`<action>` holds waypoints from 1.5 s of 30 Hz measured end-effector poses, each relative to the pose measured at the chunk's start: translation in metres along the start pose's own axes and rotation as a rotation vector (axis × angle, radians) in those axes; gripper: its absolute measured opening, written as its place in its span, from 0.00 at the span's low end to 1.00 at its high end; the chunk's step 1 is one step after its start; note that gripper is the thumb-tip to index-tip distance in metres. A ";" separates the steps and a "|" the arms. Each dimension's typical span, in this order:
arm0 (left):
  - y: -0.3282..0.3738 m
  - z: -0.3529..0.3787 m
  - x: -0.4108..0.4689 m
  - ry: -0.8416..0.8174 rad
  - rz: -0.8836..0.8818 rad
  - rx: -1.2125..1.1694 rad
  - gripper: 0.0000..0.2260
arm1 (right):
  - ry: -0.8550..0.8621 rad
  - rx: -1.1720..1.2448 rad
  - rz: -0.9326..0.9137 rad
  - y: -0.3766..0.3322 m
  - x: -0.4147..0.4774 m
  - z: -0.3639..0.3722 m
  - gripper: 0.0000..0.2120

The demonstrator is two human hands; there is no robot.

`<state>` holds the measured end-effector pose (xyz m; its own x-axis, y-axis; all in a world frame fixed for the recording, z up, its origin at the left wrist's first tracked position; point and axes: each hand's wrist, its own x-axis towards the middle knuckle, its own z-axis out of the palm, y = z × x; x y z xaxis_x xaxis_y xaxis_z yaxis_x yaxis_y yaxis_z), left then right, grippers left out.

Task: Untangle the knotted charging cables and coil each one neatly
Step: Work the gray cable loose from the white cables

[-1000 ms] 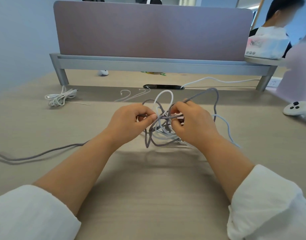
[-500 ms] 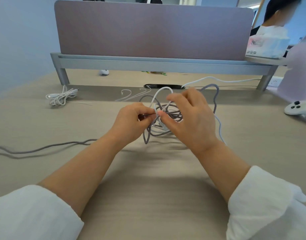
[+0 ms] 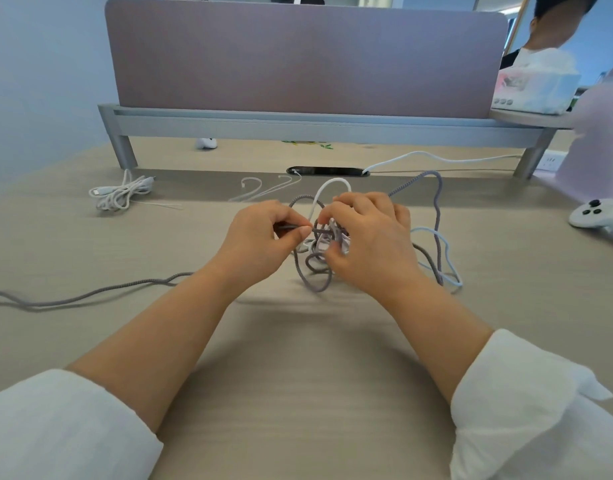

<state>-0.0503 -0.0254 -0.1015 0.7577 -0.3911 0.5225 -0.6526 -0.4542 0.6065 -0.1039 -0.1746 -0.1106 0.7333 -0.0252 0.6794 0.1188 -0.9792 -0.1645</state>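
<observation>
Two leads, a grey cable [image 3: 317, 289] and a white cable [image 3: 332, 181], tangle at the middle of the desk [image 3: 298, 358]; one coiled cable [image 3: 119, 197] lies near its far-left corner. My left hand [image 3: 263, 237] pinches the grey cable; my right hand [image 3: 374, 244], fingers spread before, now clutches the knot [image 3: 324, 237].

Above the worktop [image 3: 298, 393], the left grip [image 3: 263, 237] pinches the grey braided cable [image 3: 314, 290] beside the tangle [image 3: 318, 247]. The right grip [image 3: 370, 244] curls its fingers into that tangle, and a white cable [image 3: 332, 181] loops above.
</observation>
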 end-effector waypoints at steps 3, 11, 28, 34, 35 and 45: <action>-0.001 -0.005 -0.001 0.038 0.105 0.012 0.03 | -0.128 -0.072 0.045 0.006 0.002 -0.004 0.14; -0.002 -0.011 0.001 0.190 0.219 -0.046 0.02 | -0.191 -0.162 0.224 0.021 0.008 -0.015 0.12; 0.004 0.003 -0.004 -0.382 -0.020 0.122 0.06 | -0.038 0.449 -0.071 0.012 0.001 -0.004 0.17; -0.007 0.002 -0.004 -0.405 -0.177 -0.139 0.13 | 0.377 0.263 0.009 0.021 0.006 -0.012 0.14; -0.008 0.002 -0.004 -0.398 -0.196 -0.160 0.13 | 0.480 0.172 -0.023 0.024 0.008 -0.014 0.10; -0.009 0.000 -0.001 -0.281 -0.366 -0.400 0.13 | 0.168 0.646 0.282 0.022 0.006 -0.021 0.08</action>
<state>-0.0449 -0.0212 -0.1071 0.8684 -0.4871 0.0927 -0.2579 -0.2841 0.9235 -0.1110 -0.2009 -0.0955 0.6881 -0.3406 0.6408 0.3502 -0.6175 -0.7043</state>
